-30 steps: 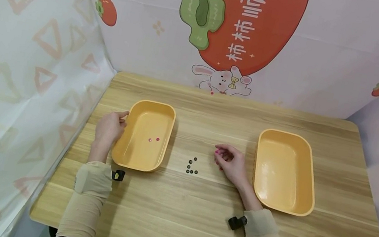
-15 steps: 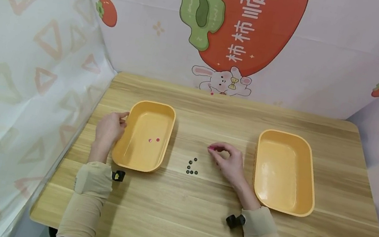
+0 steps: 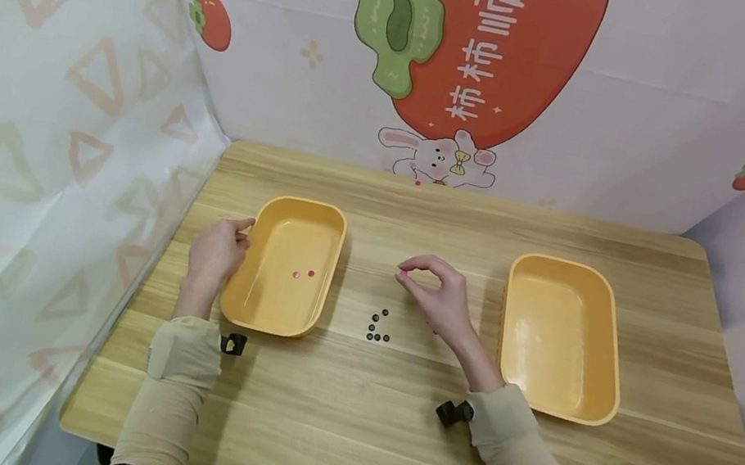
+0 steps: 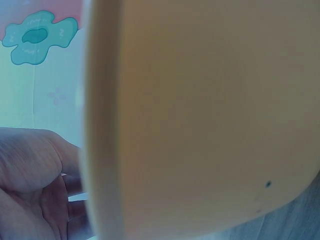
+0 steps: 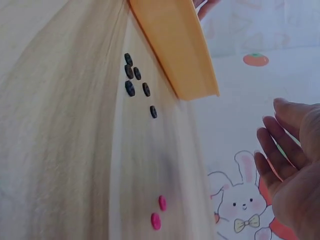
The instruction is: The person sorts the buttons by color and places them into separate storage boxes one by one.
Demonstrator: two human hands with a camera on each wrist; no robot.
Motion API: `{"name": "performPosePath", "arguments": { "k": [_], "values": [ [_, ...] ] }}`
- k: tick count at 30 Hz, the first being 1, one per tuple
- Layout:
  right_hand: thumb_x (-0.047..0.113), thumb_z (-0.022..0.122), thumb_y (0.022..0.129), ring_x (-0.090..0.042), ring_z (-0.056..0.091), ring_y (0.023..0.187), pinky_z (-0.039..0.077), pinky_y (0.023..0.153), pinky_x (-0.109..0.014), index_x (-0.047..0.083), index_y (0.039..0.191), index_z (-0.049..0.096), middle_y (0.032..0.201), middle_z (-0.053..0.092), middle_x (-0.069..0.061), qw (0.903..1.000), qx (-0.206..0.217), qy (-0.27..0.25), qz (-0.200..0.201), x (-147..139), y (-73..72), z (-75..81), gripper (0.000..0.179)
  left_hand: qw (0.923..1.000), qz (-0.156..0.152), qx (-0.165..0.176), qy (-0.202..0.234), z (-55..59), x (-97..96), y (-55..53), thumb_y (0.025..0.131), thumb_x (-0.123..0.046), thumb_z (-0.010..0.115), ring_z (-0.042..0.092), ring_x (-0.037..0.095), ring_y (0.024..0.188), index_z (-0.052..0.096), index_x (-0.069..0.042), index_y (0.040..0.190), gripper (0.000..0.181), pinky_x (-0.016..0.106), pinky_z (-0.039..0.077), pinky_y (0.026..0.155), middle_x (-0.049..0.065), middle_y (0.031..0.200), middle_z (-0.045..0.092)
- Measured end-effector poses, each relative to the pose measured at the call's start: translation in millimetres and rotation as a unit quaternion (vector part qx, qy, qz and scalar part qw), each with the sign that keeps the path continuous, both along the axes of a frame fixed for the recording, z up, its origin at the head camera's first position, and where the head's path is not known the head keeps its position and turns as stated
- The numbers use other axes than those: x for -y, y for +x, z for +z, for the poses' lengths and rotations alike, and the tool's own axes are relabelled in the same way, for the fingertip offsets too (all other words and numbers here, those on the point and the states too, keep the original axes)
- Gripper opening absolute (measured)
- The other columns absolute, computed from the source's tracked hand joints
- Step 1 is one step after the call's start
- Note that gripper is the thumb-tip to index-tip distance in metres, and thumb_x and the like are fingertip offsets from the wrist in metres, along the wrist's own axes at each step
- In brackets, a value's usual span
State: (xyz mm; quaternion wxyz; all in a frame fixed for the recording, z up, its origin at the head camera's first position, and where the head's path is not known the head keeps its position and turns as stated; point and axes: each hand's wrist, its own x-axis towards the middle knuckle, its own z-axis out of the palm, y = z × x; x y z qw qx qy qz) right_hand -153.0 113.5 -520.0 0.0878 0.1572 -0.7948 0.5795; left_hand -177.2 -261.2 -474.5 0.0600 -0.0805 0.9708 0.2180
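My right hand (image 3: 441,299), above the table right of the black buttons, pinches a small pink button (image 3: 403,273) between thumb and index fingertip. In the right wrist view the hand (image 5: 295,160) shows, but not the pinched button. Two more pink buttons (image 5: 159,212) lie on the wood there. Several black buttons (image 3: 371,327) lie loose between the trays. My left hand (image 3: 213,254) rests against the left rim of the left yellow tray (image 3: 250,277), which contains two small buttons (image 3: 310,274), one pink and one paler. The tray's rim hides the left fingertips in the left wrist view.
A second yellow tray (image 3: 550,330) stands to the right, beside my right forearm. A small pink dot (image 3: 417,183) shows at the table's back edge. Printed cloth walls (image 3: 279,83) enclose the back and sides of the wooden table (image 3: 337,434).
With the pink button in its fingertips, my right hand has risen from the table and moved left and away from me. My left hand and both trays have kept their places.
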Motion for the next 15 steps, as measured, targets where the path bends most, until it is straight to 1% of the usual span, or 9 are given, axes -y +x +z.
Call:
{"name": "performPosePath", "arguments": {
  "k": [3, 8, 13, 15],
  "values": [
    [0.001, 0.085, 0.094, -0.035, 0.076, 0.107, 0.056, 0.105, -0.057, 0.000, 0.106, 0.081, 0.106, 0.082, -0.017, 0.9999, 0.002, -0.004, 0.010, 7, -4.1, 3.9, 0.013, 1.0000, -0.001, 0.001, 0.000, 0.5, -0.6, -0.7, 0.110, -0.007, 0.060, 0.073, 0.045, 0.127, 0.060, -0.007, 0.157, 0.047, 0.059, 0.060, 0.096, 0.022, 0.136, 0.076],
    [0.001, 0.084, 0.095, -0.034, 0.076, 0.105, 0.056, 0.104, -0.060, -0.001, 0.106, 0.080, 0.106, 0.082, -0.018, 0.9994, 0.005, 0.000, 0.035, 23, -11.8, 7.0, 0.011, 1.0000, -0.004, 0.004, -0.002, 1.1, -1.6, -1.4, 0.110, -0.007, 0.060, 0.074, 0.045, 0.124, 0.060, -0.007, 0.157, 0.047, 0.057, 0.061, 0.093, 0.023, 0.135, 0.077],
    [0.000, 0.083, 0.095, -0.036, 0.076, 0.105, 0.058, 0.104, -0.062, -0.003, 0.105, 0.080, 0.106, 0.082, -0.019, 0.9982, 0.008, 0.005, 0.060, 46, -18.6, 8.8, 0.011, 0.9999, -0.002, 0.010, -0.001, 1.8, -2.2, -1.6, 0.110, -0.007, 0.060, 0.074, 0.044, 0.124, 0.059, -0.007, 0.158, 0.048, 0.057, 0.060, 0.094, 0.023, 0.135, 0.077],
    [0.000, 0.083, 0.095, -0.036, 0.076, 0.106, 0.059, 0.105, -0.061, -0.005, 0.106, 0.079, 0.107, 0.081, -0.020, 0.9973, 0.009, 0.007, 0.073, 57, -20.9, 10.1, 0.012, 0.9999, 0.000, 0.013, 0.000, 1.9, -2.2, -1.3, 0.110, -0.007, 0.060, 0.074, 0.044, 0.124, 0.058, -0.007, 0.158, 0.048, 0.057, 0.060, 0.095, 0.023, 0.136, 0.076]
  ]
}}
